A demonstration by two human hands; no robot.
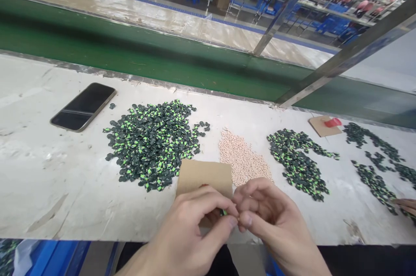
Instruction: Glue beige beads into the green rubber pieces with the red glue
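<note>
My left hand (208,219) pinches a small dark piece with a bright green mark (222,212), mostly covered by the fingers. My right hand (268,213) meets it fingertip to fingertip, thumb and forefinger closed; whatever is between them is too small to make out. Under and beyond the hands lies a brown cardboard piece (204,174). A heap of small pale pink beads (242,159) spreads just past my right hand. To the left is a large pile of dark green and bright green pieces (152,144), and a smaller pile of similar pieces (299,163) lies to the right.
A phone (83,107) lies at the left. At the right are more dark pieces (373,180), a cardboard square (321,126) with a red cap (333,122), and another person's hand (406,204). A metal post (341,63) slants above the green belt (162,61).
</note>
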